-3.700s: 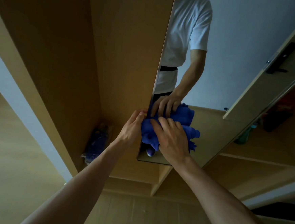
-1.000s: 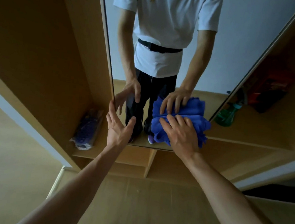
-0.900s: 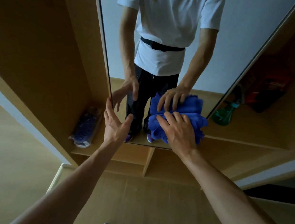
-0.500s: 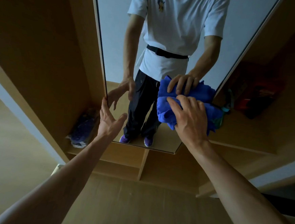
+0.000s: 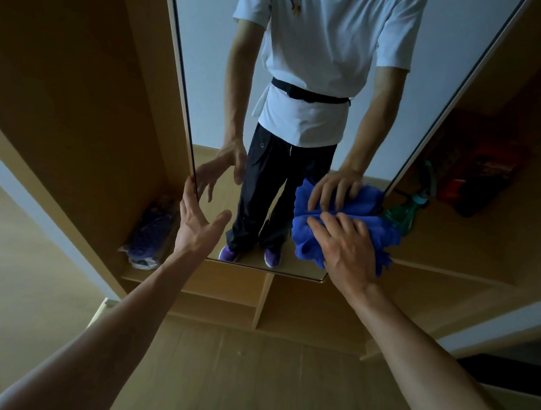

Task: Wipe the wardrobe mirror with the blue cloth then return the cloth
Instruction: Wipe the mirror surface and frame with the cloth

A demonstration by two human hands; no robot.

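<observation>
The wardrobe mirror (image 5: 208, 70) hangs on an open wardrobe door and reflects a person in a white shirt. My right hand (image 5: 346, 249) presses the crumpled blue cloth (image 5: 305, 240) flat against the glass near the mirror's bottom right corner. The cloth bulges out to the left and right of my fingers. My left hand (image 5: 196, 221) is spread open, its fingertips touching the mirror's left edge low down, and it holds nothing.
Behind the door are wooden wardrobe shelves (image 5: 451, 274). A bagged purple item (image 5: 150, 231) lies on the lower left shelf. A green spray bottle (image 5: 407, 212) and dark red things (image 5: 478, 176) sit on the right shelf. Wooden floor (image 5: 249, 381) lies below.
My right hand has slid the cloth down the glass from mid-height to the bottom right corner. My left hand stays at the mirror's left edge.
</observation>
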